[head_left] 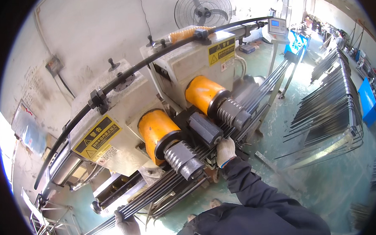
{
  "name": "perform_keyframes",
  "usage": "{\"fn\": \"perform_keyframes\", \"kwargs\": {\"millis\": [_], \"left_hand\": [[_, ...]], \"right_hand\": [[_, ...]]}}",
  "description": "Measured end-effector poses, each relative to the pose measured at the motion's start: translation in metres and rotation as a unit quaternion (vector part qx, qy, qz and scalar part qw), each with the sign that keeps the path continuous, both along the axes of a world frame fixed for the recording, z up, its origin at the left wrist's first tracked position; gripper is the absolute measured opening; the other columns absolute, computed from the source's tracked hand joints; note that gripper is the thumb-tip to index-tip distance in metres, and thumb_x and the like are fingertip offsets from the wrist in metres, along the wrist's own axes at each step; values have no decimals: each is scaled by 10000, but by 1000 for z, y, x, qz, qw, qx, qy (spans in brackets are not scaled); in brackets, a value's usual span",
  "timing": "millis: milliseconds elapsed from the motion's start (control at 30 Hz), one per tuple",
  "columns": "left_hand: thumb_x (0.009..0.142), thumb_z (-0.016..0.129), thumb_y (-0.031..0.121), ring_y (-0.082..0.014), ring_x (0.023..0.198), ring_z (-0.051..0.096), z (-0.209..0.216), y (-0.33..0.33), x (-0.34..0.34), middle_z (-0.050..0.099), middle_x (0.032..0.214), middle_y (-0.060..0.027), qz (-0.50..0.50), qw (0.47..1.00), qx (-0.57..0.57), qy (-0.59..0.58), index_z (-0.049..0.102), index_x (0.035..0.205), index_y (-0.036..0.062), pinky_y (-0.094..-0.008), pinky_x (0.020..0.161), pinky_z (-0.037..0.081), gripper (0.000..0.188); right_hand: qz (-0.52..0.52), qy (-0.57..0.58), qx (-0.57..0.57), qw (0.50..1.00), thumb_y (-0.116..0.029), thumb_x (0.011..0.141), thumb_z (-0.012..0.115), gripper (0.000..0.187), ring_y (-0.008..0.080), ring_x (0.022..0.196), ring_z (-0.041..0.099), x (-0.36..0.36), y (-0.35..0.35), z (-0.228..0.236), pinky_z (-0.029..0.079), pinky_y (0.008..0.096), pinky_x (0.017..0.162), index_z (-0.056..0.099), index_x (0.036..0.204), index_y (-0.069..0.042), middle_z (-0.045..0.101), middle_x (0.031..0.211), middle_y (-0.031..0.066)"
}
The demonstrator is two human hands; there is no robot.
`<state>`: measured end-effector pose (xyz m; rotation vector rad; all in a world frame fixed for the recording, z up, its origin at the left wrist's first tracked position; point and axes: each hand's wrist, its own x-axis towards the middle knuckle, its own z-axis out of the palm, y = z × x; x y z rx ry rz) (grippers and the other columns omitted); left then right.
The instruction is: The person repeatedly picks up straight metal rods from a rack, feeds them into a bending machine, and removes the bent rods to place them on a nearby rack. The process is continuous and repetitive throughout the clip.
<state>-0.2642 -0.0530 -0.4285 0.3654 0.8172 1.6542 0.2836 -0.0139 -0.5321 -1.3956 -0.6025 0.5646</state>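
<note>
- Clearly, in the head view, yellow-and-black warning labels point(221, 52) marked the machine point(110, 98).
- At the machine's lower left, the gloved left hand point(128, 226) curled around metal rods point(157, 188), which ran along its front.
- The gloved right hand point(226, 152) was at its front centre, grip unclear.
- Green floor point(314, 183) lay before it, a fan point(203, 12) behind.

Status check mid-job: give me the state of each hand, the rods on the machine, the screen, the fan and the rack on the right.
Left hand: gloved, closed around rods
Right hand: gloved, beside the dark block; grip unclear
Rods: side by side, along the machine front
Screen: lit blue
Fan: blades distinct; turning, cannot tell
Rack: loaded with dark rods
</note>
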Motion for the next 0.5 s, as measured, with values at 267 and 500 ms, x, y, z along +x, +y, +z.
{"fn": "perform_keyframes", "kwargs": {"millis": [267,500], "left_hand": [[1147,642,368,-295,1387,630,-28,-7,23,697,1461,-144,-75,997,-8,-30,676,1412,41,-483,1240,461,423],[1155,591,310,-387,1435,579,19,-23,41,682,1461,-177,-139,982,-101,-80,604,1514,57,-559,1233,460,439]], "right_hand": [[-3,-11,-46,999,-90,1037,559,253,382,1102,710,-34,-32,83,569,462,965,714,1224,-19,748,1147,191],[-120,-479,-130,860,-102,1112,533,337,321,1254,711,3,-109,5,549,402,1099,719,1349,49,745,1350,206]]}}
